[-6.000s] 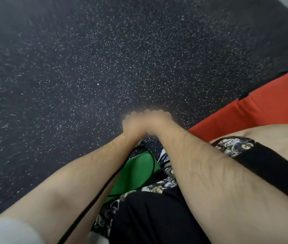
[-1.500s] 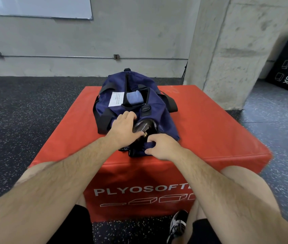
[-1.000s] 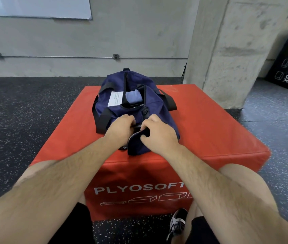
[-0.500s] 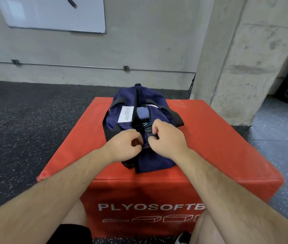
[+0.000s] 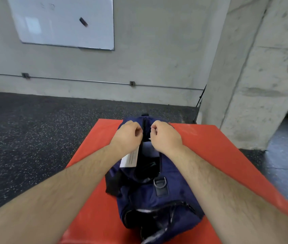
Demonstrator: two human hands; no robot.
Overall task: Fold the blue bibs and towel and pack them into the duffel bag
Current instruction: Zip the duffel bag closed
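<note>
A navy duffel bag point(image 5: 157, 196) lies lengthwise on a red foam box point(image 5: 94, 217). Its top opening runs away from me, and pale blue cloth point(image 5: 148, 151) shows inside it. A white label point(image 5: 130, 159) hangs at the left lip. My left hand point(image 5: 128, 135) pinches the bag's left edge near the far end of the opening. My right hand point(image 5: 166, 136) pinches the right edge opposite it. Both fists are closed on the fabric, a small gap apart. A metal D-ring point(image 5: 160, 183) sits on the near top. I cannot make out separate bibs or a towel.
Dark speckled rubber floor point(image 5: 25, 138) surrounds the box. A concrete wall with a whiteboard point(image 5: 64, 22) stands ahead. A concrete pillar point(image 5: 255, 76) rises at the right, close to the box's far right corner.
Both hands have slid from the bag's near end pocket to the far part of the top opening. My view has come closer and now looks down over the bag.
</note>
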